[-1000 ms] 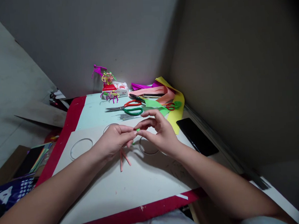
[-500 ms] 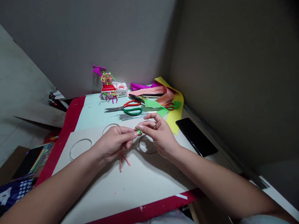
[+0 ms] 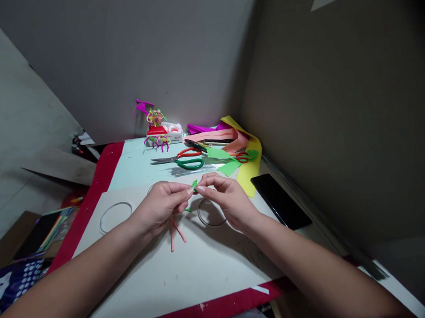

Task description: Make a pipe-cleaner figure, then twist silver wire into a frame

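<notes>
A small piece of green crepe paper [image 3: 195, 184] is pinched between the fingertips of my left hand [image 3: 170, 200] and my right hand [image 3: 224, 196], above the middle of the board. Two thin pink paper-wrapped legs [image 3: 177, 232] hang down beneath my left hand; their upper ends are hidden by its fingers. A bit of thin green strip [image 3: 188, 210] shows just under the left fingertips. Close behind my right hand lies a coil of wire [image 3: 200, 216], partly covered by it. Another wire ring [image 3: 101, 219] lies left of my left forearm.
Scissors with red and green handles [image 3: 190, 164] lie beyond my hands, near thin wires [image 3: 184, 171]. Crepe paper in yellow [image 3: 248, 178], pink [image 3: 238, 143] and green [image 3: 217, 153] sits behind. A phone [image 3: 282, 201] is at right. Small wrapped figures stand by a tissue box [image 3: 175, 135].
My right fingers have closed in from a looser, raised pose onto the green paper, and more of its end stands up between the fingertips. The view has tilted slightly upward.
</notes>
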Available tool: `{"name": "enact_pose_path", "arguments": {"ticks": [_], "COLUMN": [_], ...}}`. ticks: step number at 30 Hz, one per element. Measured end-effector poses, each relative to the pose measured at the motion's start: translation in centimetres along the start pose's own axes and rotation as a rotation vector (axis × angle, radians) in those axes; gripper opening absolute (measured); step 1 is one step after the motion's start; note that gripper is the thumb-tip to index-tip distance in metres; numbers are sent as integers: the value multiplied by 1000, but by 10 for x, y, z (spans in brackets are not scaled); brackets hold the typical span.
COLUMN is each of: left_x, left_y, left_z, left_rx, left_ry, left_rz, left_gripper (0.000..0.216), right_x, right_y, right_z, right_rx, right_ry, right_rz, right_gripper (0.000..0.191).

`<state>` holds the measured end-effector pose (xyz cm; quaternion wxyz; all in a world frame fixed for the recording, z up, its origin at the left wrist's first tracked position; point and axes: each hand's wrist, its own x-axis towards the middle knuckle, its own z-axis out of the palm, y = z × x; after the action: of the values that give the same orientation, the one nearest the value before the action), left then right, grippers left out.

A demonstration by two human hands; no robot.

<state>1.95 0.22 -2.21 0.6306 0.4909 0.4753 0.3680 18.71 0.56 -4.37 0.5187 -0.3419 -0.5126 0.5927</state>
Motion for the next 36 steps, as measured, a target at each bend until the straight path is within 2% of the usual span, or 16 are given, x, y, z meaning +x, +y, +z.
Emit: {"name": "enact_pose_path", "arguments": {"ticks": [6,9,13,18,22,26,36], "left_x": [-4,-9,-15,-17,-16,-15,-15], "left_y": [-1,0,-1,-2,-5,-7,-5], "left_z": [6,11,17,20,19,16,19], "left_rx": [197,236,209,273,338,375,393], "left_ry": [126,173,216,265,278,273,277], "left_rz": [113,80,11,98,227,277,269], "left_gripper": [21,21,33,27,18,14,14], "right_x": [-1,-2,-3,-6,-8,-9,-12], "right_y": [1,0,-1,-2,-3,-2,-2], "right_z": [2,3,4,6,6,5,7], "right_rx": [-45,-113,-173,-303,-391,-433,-555], "right_ry": [57,64,49,62,64,67,53], "right_rz": [-5,-46,-85,-137,-185,-225,-382], "right_gripper": [11,10,7,8,7,6,7]}}
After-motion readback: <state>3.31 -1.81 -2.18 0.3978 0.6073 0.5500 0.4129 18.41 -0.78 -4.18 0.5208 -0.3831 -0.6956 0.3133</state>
